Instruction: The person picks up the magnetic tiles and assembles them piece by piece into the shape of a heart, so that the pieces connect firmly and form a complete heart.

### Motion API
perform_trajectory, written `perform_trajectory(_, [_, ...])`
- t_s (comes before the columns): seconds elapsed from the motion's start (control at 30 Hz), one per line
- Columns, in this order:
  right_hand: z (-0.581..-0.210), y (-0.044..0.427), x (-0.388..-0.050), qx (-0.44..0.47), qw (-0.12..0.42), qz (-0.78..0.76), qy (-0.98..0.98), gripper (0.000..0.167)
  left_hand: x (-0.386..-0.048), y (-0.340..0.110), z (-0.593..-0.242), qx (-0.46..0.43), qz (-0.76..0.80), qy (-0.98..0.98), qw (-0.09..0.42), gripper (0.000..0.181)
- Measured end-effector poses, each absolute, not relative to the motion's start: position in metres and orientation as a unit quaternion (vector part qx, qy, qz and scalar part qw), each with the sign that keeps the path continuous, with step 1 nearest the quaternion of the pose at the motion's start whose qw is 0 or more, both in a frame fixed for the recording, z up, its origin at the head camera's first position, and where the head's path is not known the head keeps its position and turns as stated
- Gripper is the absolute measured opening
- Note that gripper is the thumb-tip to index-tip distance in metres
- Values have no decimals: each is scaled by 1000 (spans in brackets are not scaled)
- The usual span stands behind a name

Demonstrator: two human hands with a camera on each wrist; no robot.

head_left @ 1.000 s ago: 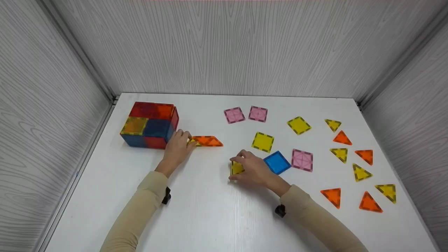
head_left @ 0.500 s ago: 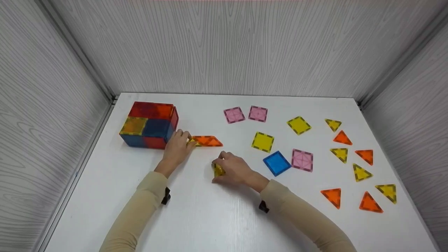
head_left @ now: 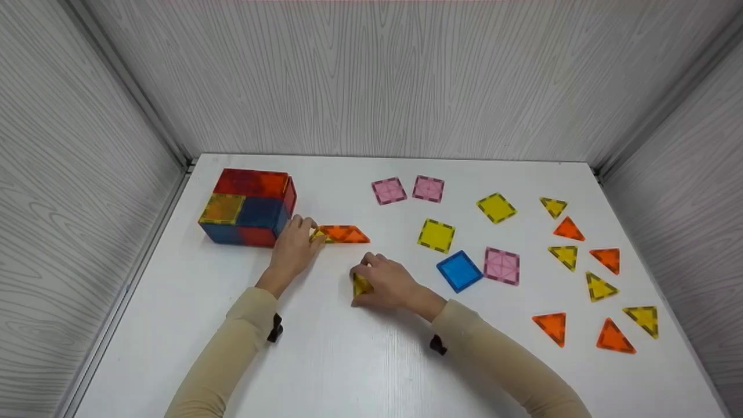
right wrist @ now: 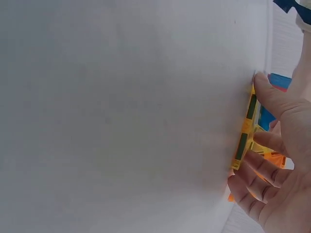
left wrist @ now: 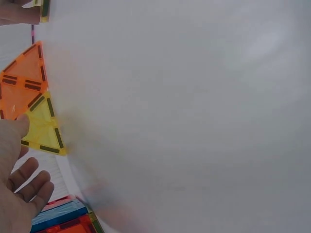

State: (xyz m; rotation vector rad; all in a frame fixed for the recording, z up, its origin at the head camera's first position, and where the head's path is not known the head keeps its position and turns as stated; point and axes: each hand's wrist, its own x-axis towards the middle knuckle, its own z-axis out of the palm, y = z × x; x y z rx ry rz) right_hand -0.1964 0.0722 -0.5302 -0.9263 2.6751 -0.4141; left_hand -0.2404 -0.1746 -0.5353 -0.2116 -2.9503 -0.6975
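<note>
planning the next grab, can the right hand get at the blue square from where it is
Probably yes: the blue square lies flat near the right hand, with nothing on it. The hand would likely need to let go of the yellow tile it holds first.

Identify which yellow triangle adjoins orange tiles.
The yellow triangle at the left hand, its edge against the orange tiles; the four scattered yellow triangles toward the table's right side lie apart from other tiles.
</note>
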Motion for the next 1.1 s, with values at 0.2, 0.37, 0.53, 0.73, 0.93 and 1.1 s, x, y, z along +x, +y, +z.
perform_trajectory(0.2, [-524, 110, -190, -293, 116, -169, 934, 62, -218, -168, -532, -53, -237, -967, 77, 47])
perform_trajectory(0.37, [-521, 166, -187, -275, 43, -191, 941, 60, -192, -154, -531, -61, -241, -966, 69, 49])
perform_trajectory(0.53, [-517, 229, -186, -210, 29, -199, 957, 61, -171, -133, -533, -92, -245, -965, 34, 51])
perform_trajectory(0.73, [-518, 301, -192, -137, 21, -202, 970, 58, -154, -109, -538, -141, -217, -966, -9, 59])
perform_trajectory(0.93, [-521, 364, -199, -66, 9, -184, 981, 57, -146, -98, -544, -185, -183, -965, -2, 61])
perform_trajectory(1.1, [-526, 409, -204, -27, 21, -163, 986, 67, -149, -97, -546, -193, -177, -965, -5, 58])
